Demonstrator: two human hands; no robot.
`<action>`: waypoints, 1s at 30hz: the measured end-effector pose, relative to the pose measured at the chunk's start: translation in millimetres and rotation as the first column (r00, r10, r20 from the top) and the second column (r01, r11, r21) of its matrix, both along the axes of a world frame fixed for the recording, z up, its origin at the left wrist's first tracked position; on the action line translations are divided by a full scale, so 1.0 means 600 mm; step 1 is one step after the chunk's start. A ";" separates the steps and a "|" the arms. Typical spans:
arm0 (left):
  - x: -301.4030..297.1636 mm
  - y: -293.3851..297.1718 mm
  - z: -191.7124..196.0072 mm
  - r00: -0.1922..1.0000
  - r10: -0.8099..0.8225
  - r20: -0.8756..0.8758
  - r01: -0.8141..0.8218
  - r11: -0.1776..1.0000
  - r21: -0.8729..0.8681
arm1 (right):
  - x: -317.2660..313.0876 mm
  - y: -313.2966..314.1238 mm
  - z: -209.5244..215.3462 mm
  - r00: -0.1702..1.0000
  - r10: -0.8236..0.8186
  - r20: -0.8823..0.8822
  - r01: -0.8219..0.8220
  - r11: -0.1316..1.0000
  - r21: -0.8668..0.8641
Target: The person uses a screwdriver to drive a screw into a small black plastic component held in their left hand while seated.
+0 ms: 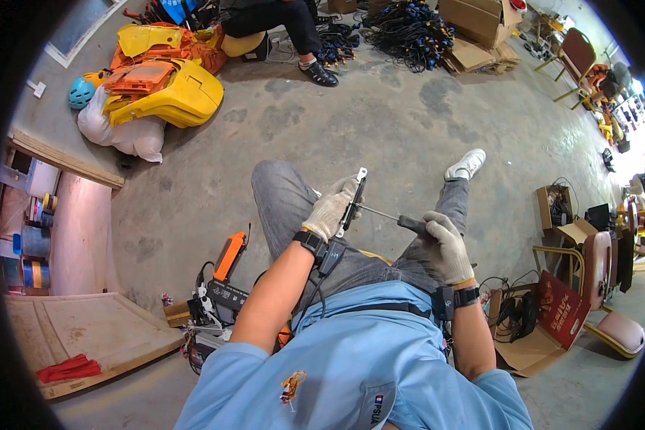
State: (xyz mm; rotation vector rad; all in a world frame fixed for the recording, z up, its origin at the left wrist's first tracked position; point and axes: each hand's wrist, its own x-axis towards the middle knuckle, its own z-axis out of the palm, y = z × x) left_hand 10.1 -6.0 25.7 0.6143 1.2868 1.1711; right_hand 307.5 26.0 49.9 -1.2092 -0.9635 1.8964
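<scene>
My left hand, in a pale knitted glove, is closed around a narrow black and silver metal bracket held tilted above my lap. In my gloved right hand is the dark handle of a screwdriver. Its thin shaft points left, and the tip meets the bracket or lies just in front of it; any screw there is too small to make out. Both wrists carry black straps with small devices.
Left of my legs lie an orange and black part and cables. A cardboard box stands at right. Yellow plastic shells are piled far left. Another person's leg reaches in near a heap of cables. A wooden board lies left.
</scene>
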 end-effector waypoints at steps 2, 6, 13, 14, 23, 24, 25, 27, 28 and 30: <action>0.000 0.001 -0.004 1.000 0.001 -0.008 -0.001 1.000 0.016 | -0.002 -0.003 0.006 0.996 -0.077 -0.049 0.075 0.996 -0.051; 0.001 0.002 -0.002 1.000 0.014 0.020 -0.014 1.000 0.008 | -0.004 -0.003 0.011 0.998 -0.044 -0.037 0.042 0.998 -0.050; 0.002 0.000 0.003 1.000 0.003 0.010 -0.003 1.000 0.026 | 0.010 0.006 0.014 0.997 0.072 0.026 -0.066 0.983 -0.170; 0.003 0.001 0.004 1.000 -0.010 0.023 0.009 0.999 0.031 | 0.009 0.006 0.016 0.996 0.063 0.056 -0.054 0.988 -0.146; 0.004 0.000 0.019 1.000 -0.016 -0.014 0.016 0.999 -0.030 | -0.005 -0.004 0.025 1.000 -0.014 0.021 0.014 1.000 -0.017; 0.003 0.000 0.017 1.000 -0.016 -0.013 0.015 0.999 -0.030 | -0.005 -0.004 0.026 1.000 -0.013 0.022 0.013 1.000 -0.018; 0.003 -0.002 0.014 1.000 -0.007 -0.009 0.006 0.999 -0.032 | -0.004 -0.004 0.027 1.000 -0.001 -0.011 0.000 0.997 -0.079; 0.005 -0.001 0.013 1.000 -0.002 -0.006 0.002 0.999 -0.033 | 0.009 0.001 0.017 0.999 0.005 -0.046 -0.011 0.990 -0.138; 0.005 0.000 0.012 1.000 -0.009 -0.017 0.008 1.000 -0.029 | 0.026 0.010 -0.004 0.993 0.079 -0.090 -0.094 0.980 -0.174; 0.005 0.000 0.014 0.999 -0.014 -0.030 0.013 0.999 -0.031 | 0.025 0.012 0.000 0.979 0.151 -0.139 -0.179 0.961 -0.212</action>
